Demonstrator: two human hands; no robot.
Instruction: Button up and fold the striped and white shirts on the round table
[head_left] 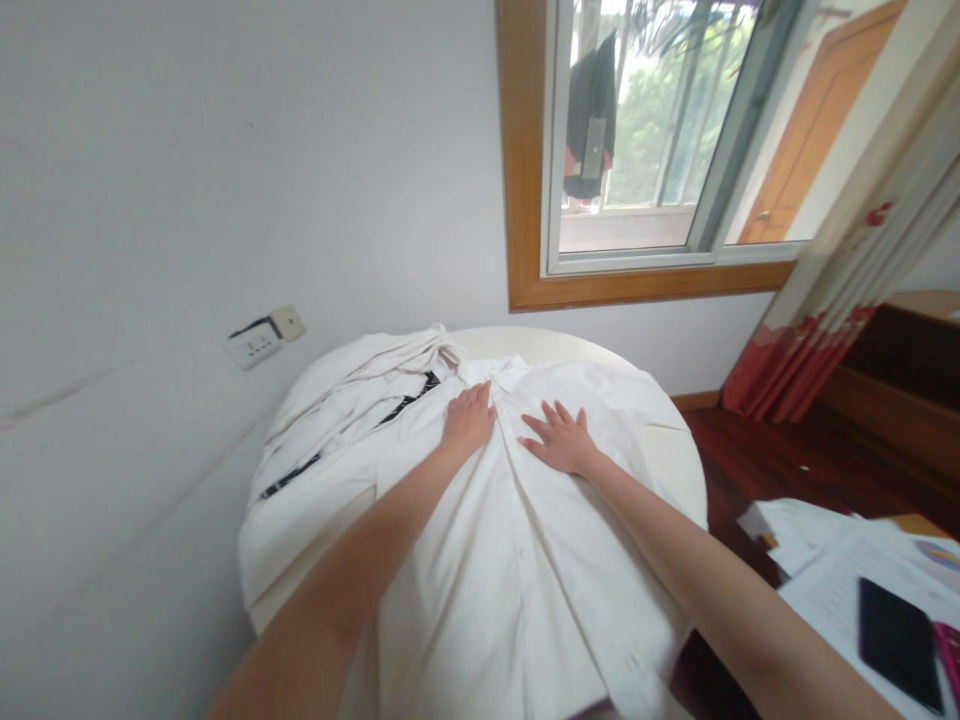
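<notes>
A white button-front shirt [472,530] lies spread over a round white table [679,465], its collar toward the wall and its hem hanging at the near edge. My left hand [469,418] rests on the cloth just below the collar, left of the button placket, fingers laid flat. On the other side of the placket, my right hand [559,438] presses flat with its fingers spread. Creases run down the shirt front from both hands. Neither hand grips the fabric.
Another white garment with black trim [352,400] lies bunched at the table's left. A wall socket [255,344] is beyond it. At right, papers [832,590] and a black phone [900,640] lie on a surface. A window [637,130] and curtain [847,260] stand behind.
</notes>
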